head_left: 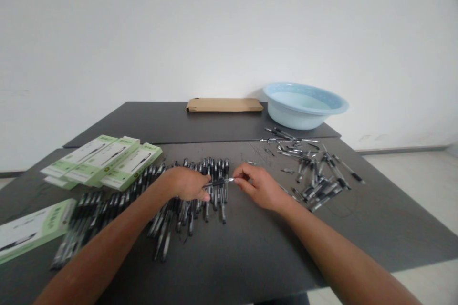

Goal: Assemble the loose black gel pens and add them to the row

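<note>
My left hand (188, 184) is closed around the barrel of a black pen (217, 182), held level just above the dark table (250, 243). My right hand (258, 185) pinches the silver tip end of that same pen. Under my left hand lies a long row of several black pens (143, 200) side by side, running toward the lower left. To the right of my right hand sits a loose heap of pen parts (315, 176), with caps and thin refills mixed together.
Green and white pen boxes (103, 159) are stacked at the left, and another box (32, 228) lies at the near left edge. A light blue basin (304, 105) and a flat brown envelope (224, 104) rest at the back by the white wall.
</note>
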Available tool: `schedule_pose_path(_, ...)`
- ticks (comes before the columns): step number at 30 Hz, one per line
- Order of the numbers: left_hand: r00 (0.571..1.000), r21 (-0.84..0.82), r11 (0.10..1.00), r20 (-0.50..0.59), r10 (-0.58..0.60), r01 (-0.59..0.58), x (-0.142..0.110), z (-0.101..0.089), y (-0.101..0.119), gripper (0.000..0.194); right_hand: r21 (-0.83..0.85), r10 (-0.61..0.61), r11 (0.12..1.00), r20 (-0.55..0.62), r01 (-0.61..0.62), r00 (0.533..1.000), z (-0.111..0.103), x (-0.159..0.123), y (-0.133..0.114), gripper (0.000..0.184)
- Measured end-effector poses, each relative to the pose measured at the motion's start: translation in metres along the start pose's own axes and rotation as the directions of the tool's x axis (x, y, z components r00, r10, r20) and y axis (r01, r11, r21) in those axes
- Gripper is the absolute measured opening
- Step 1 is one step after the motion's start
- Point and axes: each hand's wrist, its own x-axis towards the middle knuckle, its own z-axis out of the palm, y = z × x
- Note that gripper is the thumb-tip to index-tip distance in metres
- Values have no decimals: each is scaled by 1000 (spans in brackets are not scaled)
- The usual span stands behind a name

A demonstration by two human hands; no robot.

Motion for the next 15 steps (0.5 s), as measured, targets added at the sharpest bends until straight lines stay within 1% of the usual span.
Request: schedule_pose_path(15,1000,-12,1000,-26,4,-4,1,2,0,61,-8,6,1000,16,-6,1000,2,0,1,3)
